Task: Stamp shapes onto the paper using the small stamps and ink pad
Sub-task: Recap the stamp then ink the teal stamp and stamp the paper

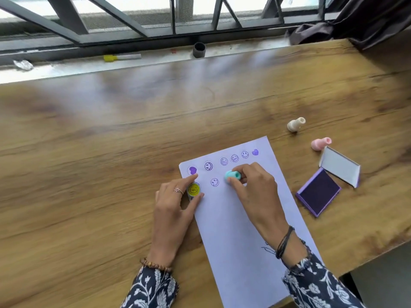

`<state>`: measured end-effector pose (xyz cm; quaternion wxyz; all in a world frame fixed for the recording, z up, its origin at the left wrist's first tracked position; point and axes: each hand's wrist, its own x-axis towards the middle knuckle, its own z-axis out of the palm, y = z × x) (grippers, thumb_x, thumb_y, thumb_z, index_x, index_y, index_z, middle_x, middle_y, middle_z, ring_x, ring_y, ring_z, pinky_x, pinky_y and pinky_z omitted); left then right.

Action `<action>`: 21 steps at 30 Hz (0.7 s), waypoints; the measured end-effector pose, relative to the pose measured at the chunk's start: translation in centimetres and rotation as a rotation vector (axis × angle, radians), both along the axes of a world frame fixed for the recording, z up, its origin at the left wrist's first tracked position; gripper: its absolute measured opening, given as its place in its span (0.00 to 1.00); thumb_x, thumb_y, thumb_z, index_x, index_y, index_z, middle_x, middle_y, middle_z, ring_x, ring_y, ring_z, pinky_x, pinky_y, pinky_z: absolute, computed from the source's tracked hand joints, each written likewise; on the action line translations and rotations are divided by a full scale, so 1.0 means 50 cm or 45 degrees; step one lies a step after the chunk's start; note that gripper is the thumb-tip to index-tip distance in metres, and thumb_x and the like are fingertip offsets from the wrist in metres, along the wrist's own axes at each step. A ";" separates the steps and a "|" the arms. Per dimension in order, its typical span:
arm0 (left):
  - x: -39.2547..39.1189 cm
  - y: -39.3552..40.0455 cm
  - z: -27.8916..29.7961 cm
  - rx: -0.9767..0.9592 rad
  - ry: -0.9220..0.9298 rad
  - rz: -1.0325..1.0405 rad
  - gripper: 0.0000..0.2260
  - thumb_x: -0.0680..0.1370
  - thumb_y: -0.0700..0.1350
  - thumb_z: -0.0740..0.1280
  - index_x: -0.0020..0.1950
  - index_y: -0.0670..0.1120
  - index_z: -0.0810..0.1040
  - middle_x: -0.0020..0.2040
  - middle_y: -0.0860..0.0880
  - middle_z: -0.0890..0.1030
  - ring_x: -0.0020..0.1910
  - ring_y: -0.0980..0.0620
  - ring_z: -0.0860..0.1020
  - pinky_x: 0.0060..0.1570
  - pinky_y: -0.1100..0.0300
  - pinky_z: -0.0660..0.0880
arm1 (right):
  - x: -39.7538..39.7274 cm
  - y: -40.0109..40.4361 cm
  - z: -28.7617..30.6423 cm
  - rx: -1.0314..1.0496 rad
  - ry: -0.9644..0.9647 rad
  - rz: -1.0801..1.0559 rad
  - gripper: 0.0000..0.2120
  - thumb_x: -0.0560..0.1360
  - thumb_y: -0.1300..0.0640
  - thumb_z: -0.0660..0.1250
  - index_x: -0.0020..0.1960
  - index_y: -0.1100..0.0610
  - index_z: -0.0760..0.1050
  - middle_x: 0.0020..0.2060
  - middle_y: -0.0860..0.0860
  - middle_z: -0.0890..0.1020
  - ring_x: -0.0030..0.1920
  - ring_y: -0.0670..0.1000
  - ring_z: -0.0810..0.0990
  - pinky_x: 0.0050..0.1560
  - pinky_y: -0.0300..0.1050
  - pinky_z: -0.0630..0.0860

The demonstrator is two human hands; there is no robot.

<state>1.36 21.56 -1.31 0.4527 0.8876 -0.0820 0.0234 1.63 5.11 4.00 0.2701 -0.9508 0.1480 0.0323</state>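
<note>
A white sheet of paper (240, 230) lies on the wooden table (89, 163) with several purple smiley and heart prints along its far end. My right hand (255, 192) is shut on a teal stamp (232, 176), which it presses on the paper in the second row. My left hand (173, 210) rests on the paper's left edge and pinches a yellow stamp (194, 189) with a smiley cap between thumb and forefinger. The purple ink pad (318, 193) lies open to the right of the paper, its lid (339, 166) raised.
A cream stamp (295, 124) and a pink stamp (320, 143) lie on their sides beyond the ink pad. On the window ledge behind sit a dark small cup (199, 50) and a yellow-capped marker (121, 57). A dark curtain (355, 21) hangs at the far right.
</note>
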 end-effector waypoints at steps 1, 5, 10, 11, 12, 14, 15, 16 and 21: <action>0.000 0.000 0.001 0.008 -0.005 0.002 0.18 0.69 0.44 0.72 0.59 0.47 0.77 0.50 0.56 0.77 0.48 0.56 0.71 0.49 0.60 0.66 | 0.002 0.001 0.001 -0.015 0.006 0.006 0.08 0.74 0.56 0.67 0.51 0.58 0.78 0.45 0.55 0.79 0.43 0.54 0.79 0.45 0.46 0.74; 0.001 0.000 0.003 0.019 -0.002 0.002 0.17 0.69 0.44 0.70 0.58 0.47 0.77 0.49 0.56 0.77 0.49 0.57 0.71 0.49 0.62 0.65 | 0.022 0.006 0.008 -0.085 0.089 0.022 0.05 0.72 0.57 0.69 0.47 0.58 0.77 0.42 0.53 0.80 0.43 0.54 0.78 0.40 0.40 0.66; 0.001 0.001 0.005 0.003 0.023 -0.002 0.16 0.70 0.47 0.70 0.58 0.47 0.77 0.49 0.56 0.77 0.48 0.58 0.71 0.49 0.62 0.65 | 0.069 -0.022 0.023 0.195 0.388 -0.077 0.09 0.62 0.58 0.77 0.38 0.59 0.79 0.29 0.48 0.79 0.35 0.52 0.80 0.38 0.40 0.73; 0.002 0.001 0.005 0.002 0.026 -0.007 0.16 0.71 0.49 0.68 0.58 0.48 0.77 0.49 0.57 0.76 0.48 0.59 0.71 0.49 0.62 0.65 | 0.076 -0.027 0.026 0.263 0.439 -0.090 0.09 0.61 0.59 0.78 0.37 0.59 0.79 0.28 0.50 0.80 0.33 0.51 0.81 0.39 0.40 0.76; 0.002 0.001 0.006 0.003 0.029 -0.012 0.16 0.72 0.50 0.66 0.58 0.48 0.77 0.49 0.57 0.76 0.48 0.60 0.70 0.49 0.63 0.65 | 0.081 -0.032 0.027 0.342 0.477 -0.113 0.09 0.60 0.60 0.79 0.36 0.60 0.80 0.28 0.51 0.81 0.30 0.51 0.81 0.39 0.39 0.78; 0.003 0.001 0.007 0.008 0.034 -0.012 0.16 0.72 0.50 0.65 0.58 0.48 0.77 0.49 0.57 0.76 0.48 0.60 0.70 0.49 0.64 0.65 | 0.084 -0.039 0.029 0.506 0.512 -0.167 0.09 0.60 0.63 0.79 0.35 0.62 0.80 0.25 0.49 0.80 0.25 0.47 0.79 0.36 0.36 0.80; 0.003 0.000 0.007 0.010 0.035 -0.008 0.16 0.72 0.50 0.66 0.58 0.48 0.77 0.49 0.57 0.76 0.48 0.60 0.69 0.49 0.64 0.65 | 0.084 -0.040 0.029 0.561 0.511 -0.186 0.09 0.60 0.64 0.79 0.35 0.63 0.80 0.23 0.48 0.79 0.24 0.45 0.78 0.36 0.36 0.81; 0.004 -0.001 0.007 0.014 0.034 -0.005 0.16 0.71 0.49 0.66 0.58 0.48 0.77 0.49 0.57 0.76 0.48 0.60 0.70 0.49 0.63 0.65 | 0.082 -0.041 0.028 0.601 0.501 -0.206 0.08 0.60 0.64 0.78 0.36 0.63 0.80 0.22 0.47 0.78 0.24 0.44 0.77 0.35 0.37 0.81; 0.003 -0.002 0.005 0.028 0.030 0.011 0.17 0.69 0.44 0.71 0.58 0.48 0.77 0.49 0.57 0.76 0.48 0.58 0.71 0.50 0.64 0.64 | 0.070 -0.035 0.025 0.722 0.452 -0.295 0.08 0.63 0.65 0.77 0.40 0.65 0.81 0.24 0.50 0.78 0.26 0.44 0.77 0.39 0.39 0.82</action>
